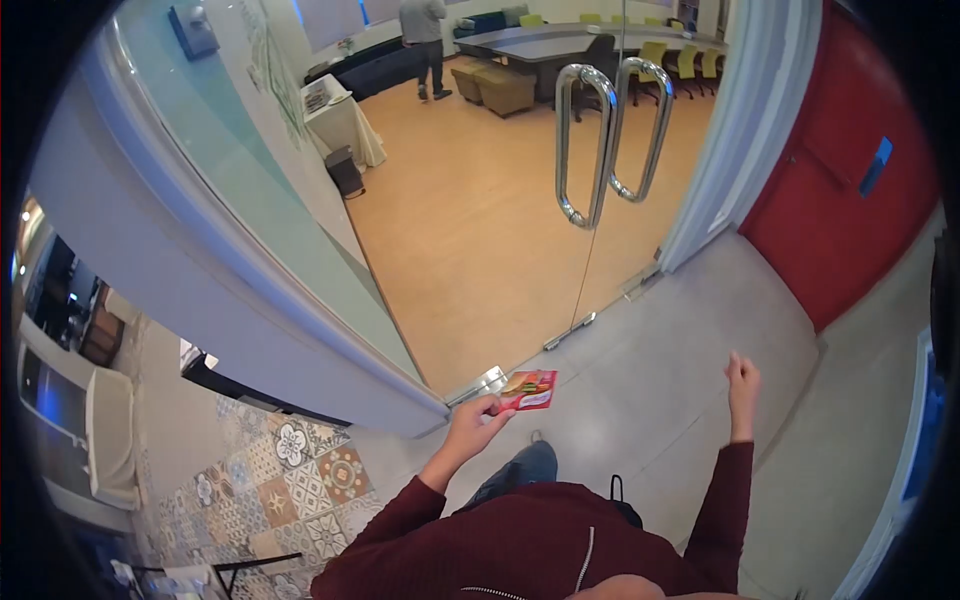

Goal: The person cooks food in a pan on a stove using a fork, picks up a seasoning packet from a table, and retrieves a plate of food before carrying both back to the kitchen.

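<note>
My left hand pinches a small red food packet by its near left corner. The packet is flat, with a food picture and white-and-green print too small to read. Off to the right, my right hand hangs with its fingers curled in, and nothing shows in it. In front of me stands a glass double door, shut, with two tall chrome pull handles. Both hands are apart from the handles and the glass.
Metal fittings sit along the door's foot. A red door is to the right, patterned tiles to the left. Behind the glass are a long table, green chairs, brown ottomans and a standing person.
</note>
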`<state>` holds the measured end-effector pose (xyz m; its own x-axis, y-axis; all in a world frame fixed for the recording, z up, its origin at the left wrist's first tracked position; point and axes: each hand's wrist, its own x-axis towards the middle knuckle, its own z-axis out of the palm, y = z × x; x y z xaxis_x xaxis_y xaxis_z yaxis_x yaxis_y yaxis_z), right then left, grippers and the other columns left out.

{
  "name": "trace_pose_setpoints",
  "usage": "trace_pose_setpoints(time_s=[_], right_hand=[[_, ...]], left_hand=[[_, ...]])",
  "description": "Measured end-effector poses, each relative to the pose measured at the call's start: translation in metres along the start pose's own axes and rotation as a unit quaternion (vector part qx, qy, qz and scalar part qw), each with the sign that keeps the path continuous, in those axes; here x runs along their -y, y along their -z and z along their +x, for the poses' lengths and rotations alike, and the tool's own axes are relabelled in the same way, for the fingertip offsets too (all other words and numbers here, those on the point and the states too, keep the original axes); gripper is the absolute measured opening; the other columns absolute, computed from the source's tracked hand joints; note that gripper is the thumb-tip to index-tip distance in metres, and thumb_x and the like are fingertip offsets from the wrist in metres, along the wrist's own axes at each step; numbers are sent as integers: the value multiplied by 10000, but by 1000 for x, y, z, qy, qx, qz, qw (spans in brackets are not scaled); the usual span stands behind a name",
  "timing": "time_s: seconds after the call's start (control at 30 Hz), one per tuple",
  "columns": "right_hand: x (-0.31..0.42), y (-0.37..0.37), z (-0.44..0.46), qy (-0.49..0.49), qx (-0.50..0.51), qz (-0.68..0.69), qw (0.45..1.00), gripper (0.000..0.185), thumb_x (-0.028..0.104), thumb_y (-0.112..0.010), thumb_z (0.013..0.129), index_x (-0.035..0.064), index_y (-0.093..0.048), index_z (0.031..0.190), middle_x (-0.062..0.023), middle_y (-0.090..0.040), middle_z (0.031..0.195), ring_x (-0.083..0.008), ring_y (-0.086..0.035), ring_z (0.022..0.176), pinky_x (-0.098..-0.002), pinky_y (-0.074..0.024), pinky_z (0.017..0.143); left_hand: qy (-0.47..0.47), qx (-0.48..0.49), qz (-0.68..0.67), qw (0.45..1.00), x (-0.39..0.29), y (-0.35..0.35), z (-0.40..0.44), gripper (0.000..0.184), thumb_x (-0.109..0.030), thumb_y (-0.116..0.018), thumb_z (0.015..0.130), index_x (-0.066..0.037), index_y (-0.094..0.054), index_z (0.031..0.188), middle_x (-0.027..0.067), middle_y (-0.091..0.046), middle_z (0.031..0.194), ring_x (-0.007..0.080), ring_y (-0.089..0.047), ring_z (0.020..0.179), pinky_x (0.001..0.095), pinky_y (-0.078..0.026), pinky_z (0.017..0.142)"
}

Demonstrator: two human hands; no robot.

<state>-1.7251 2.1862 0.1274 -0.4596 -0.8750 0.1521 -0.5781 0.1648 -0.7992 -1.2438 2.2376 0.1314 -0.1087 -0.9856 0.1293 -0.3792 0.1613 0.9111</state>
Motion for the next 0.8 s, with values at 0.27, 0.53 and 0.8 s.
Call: trace_pose_setpoints(time_s=[0.27, 0.53, 0.8], right_hand=[[158, -138, 239, 185, 96, 92, 974, 608, 175, -664, 733, 47, -380, 1256, -178, -456, 1187, -270, -454, 1101, -351, -393, 905], [244, -185, 385, 241, -36, 176, 954, 808, 294, -717, 701, -49, -254, 1268, -212, -377, 1246, -307, -391, 1167, -371, -336, 969], [251, -197, 479, 85, 187, 308, 929, 356, 336, -680, 728, 21, -567, 851, -64, -573, 759, -138, -530, 684, -261, -392, 628]], left_hand=[[48, -77, -2, 996, 16, -21, 85, 203, -140, -667, 775, -5, -545, 686, 26, -544, 607, 84, -496, 598, 253, -438, 599], [0, -119, 16, 993, -3, -44, 184, 199, -148, -672, 767, 5, -560, 705, 73, -581, 627, 110, -541, 600, 259, -450, 606], [83, -166, 29, 982, -27, -67, 178, 172, -149, -667, 778, -6, -593, 719, 33, -597, 646, 88, -543, 627, 252, -446, 632]])
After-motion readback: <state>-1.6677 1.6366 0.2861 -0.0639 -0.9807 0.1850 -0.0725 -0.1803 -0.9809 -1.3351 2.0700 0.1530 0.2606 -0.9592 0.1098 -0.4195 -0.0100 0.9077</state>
